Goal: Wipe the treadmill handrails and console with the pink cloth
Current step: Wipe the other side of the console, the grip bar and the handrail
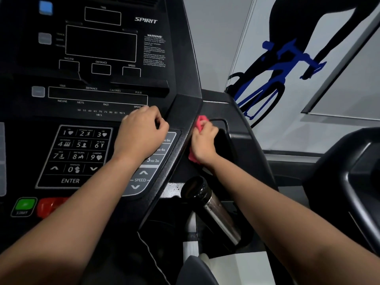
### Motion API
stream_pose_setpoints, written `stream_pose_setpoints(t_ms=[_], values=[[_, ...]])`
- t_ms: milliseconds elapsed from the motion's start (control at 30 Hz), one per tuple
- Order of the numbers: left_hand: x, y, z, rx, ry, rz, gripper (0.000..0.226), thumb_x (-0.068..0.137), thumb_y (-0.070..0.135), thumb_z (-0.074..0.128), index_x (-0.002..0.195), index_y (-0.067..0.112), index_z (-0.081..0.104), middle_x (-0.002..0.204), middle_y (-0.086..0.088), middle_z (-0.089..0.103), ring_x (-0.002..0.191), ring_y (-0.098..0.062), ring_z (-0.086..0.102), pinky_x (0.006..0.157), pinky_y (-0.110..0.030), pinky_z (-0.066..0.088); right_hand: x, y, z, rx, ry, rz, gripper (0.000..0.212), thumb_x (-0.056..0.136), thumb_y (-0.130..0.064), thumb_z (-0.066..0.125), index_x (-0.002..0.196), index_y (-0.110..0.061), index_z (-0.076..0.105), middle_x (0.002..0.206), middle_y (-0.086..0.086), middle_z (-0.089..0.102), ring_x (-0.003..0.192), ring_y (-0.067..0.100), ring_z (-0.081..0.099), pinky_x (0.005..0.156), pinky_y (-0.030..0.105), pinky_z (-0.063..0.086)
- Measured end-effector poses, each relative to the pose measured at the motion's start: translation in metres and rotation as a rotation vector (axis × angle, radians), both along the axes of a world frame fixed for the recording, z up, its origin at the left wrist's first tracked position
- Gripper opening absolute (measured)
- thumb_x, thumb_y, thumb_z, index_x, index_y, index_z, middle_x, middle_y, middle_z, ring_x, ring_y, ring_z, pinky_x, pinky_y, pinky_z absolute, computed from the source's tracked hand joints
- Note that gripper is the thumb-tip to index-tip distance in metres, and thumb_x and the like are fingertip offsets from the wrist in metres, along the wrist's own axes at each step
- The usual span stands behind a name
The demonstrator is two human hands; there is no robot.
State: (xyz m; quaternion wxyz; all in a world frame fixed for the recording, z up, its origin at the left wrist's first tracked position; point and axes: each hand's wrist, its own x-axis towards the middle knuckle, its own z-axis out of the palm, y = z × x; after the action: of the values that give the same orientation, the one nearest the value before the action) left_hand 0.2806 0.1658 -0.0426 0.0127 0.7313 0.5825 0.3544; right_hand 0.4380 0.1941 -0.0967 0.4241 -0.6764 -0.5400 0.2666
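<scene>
Meanwhile right hand [204,144] grips pink cloth [200,122] beside bottle [211,204]; left hand [141,132], curled empty, rests on console [102,95].

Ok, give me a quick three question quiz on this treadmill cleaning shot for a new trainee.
1. True or false: the right hand grips the pink cloth.
2. What lies just below that hand? A) metal bottle B) towel C) phone
3. Fill in: the left hand rests on the console, its fingers ____.

Key: 1 true; 2 A; 3 curled.
</scene>
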Motion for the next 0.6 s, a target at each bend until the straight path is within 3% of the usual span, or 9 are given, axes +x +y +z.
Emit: stream_pose_setpoints(t_ms=[133,167,233,300,333,400,467,600], values=[[0.0,0.0,0.0,-0.005,0.011,0.001,0.018,0.088,0.023,0.048,0.078,0.011,0.056,0.079,-0.002,0.056,0.077,-0.023,0.052,0.075,-0.038,0.042,0.016,-0.029,0.003,-0.178,-0.263,0.368,0.032,0.1,-0.019,0.029,0.122,-0.001,0.044,0.134,0.017,0.034,0.118,0.027,0.03,0.105,0.036,0.027],[0.0,0.0,0.0,-0.005,0.009,0.003,0.018,0.088,0.023,0.049,0.078,0.011,0.056,0.079,-0.003,0.056,0.077,-0.024,0.052,0.075,-0.038,0.041,0.018,-0.038,0.006,-0.163,-0.293,0.441,0.033,0.099,-0.021,0.026,0.117,-0.001,0.047,0.132,0.019,0.036,0.111,0.021,0.032,0.105,0.034,0.026],[0.0,-0.001,0.0,-0.003,0.004,0.003,0.017,0.088,0.022,0.049,0.078,0.01,0.057,0.08,-0.004,0.057,0.078,-0.025,0.052,0.076,-0.038,0.042,0.021,-0.054,0.013,-0.122,-0.241,0.586,0.029,0.096,-0.019,0.026,0.098,-0.013,0.055,0.118,0.02,0.049,0.086,0.007,0.029,0.091,0.026,0.026],[0.0,-0.002,0.0,-0.001,-0.002,0.003,0.017,0.088,0.021,0.05,0.079,0.01,0.057,0.08,-0.004,0.057,0.079,-0.025,0.052,0.076,-0.039,0.042,0.024,-0.066,0.023,-0.082,-0.299,0.759,0.025,0.091,-0.016,0.038,0.074,-0.026,0.053,0.097,0.002,0.055,0.081,0.006,0.029,0.085,0.019,0.027],[0.0,-0.002,0.0,-0.004,-0.006,0.001,0.017,0.088,0.021,0.05,0.079,0.01,0.058,0.08,-0.004,0.057,0.079,-0.025,0.052,0.076,-0.038,0.042,0.025,-0.072,0.026,-0.144,-0.274,0.807,0.026,0.09,-0.014,0.045,0.072,-0.03,0.052,0.092,-0.007,0.05,0.083,0.004,0.033,0.085,0.013,0.028],[-0.001,-0.003,0.0,-0.009,-0.016,-0.003,0.017,0.089,0.021,0.05,0.079,0.01,0.058,0.08,-0.003,0.057,0.079,-0.025,0.052,0.075,-0.037,0.04,0.029,-0.077,0.026,-0.231,-0.221,0.86,0.02,0.09,-0.006,0.054,0.081,-0.022,0.059,0.091,-0.008,0.042,0.088,-0.005,0.04,0.084,0.002,0.028],[-0.002,-0.003,0.0,-0.012,-0.027,-0.005,0.017,0.089,0.021,0.05,0.08,0.009,0.059,0.081,-0.003,0.058,0.08,-0.024,0.052,0.073,-0.035,0.039,0.034,-0.073,0.021,-0.158,-0.309,0.836,0.015,0.089,-0.001,0.057,0.097,-0.01,0.064,0.098,-0.003,0.04,0.089,-0.005,0.041,0.086,0.0,0.027],[-0.004,-0.004,0.001,-0.021,-0.041,-0.009,0.016,0.089,0.021,0.051,0.081,0.009,0.06,0.083,-0.003,0.059,0.08,-0.024,0.053,0.072,-0.034,0.038,0.039,-0.047,0.013,0.015,-0.486,0.737,0.023,0.085,-0.006,0.054,0.106,-0.008,0.061,0.105,-0.001,0.038,0.105,0.019,0.042,0.098,0.025,0.031]])
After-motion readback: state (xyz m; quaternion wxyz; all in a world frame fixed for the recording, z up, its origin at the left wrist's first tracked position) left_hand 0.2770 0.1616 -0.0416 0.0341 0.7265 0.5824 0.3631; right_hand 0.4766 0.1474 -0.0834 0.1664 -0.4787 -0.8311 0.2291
